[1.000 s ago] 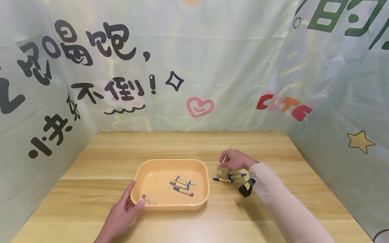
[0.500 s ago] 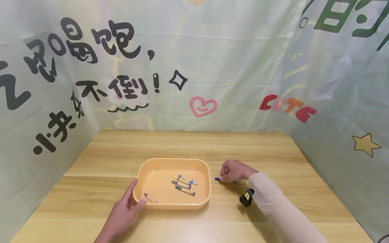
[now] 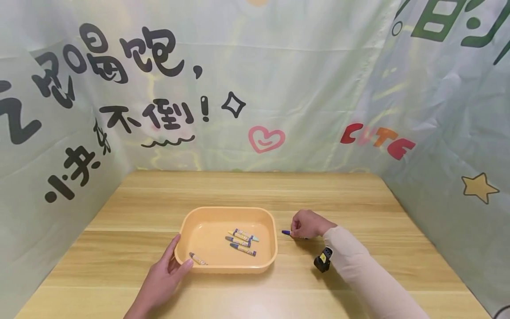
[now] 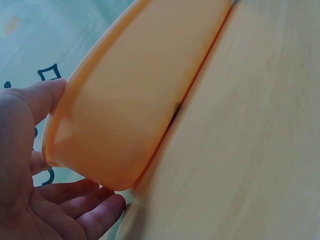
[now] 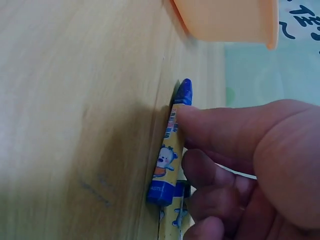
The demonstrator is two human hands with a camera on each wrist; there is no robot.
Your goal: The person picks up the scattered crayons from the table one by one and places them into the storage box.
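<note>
An orange tray [image 3: 227, 270] stands on the table with several crayons [image 3: 243, 250] in it. My left hand [image 3: 164, 275] holds its near left corner. The thumb [image 4: 49, 95] lies on the rim [image 4: 59, 107], and the other fingers bend by the outer wall. Right of the tray, my right hand [image 3: 308, 224] pinches a blue crayon [image 5: 167, 155] between thumb and fingers, close to the table. Its blue tip [image 3: 285, 232] points toward the tray. A second crayon [image 5: 173, 215] lies under it, mostly hidden by the fingers.
The wooden table [image 3: 223, 297] runs back to printed cloth walls [image 3: 307, 79] at the rear and sides. A small black device [image 3: 323, 260] hangs at my right wrist beside the sleeve [image 3: 370, 274].
My right hand has come down onto the crayons right of the tray and now pinches the blue one, its tip raised slightly. The left hand keeps its hold on the tray.
</note>
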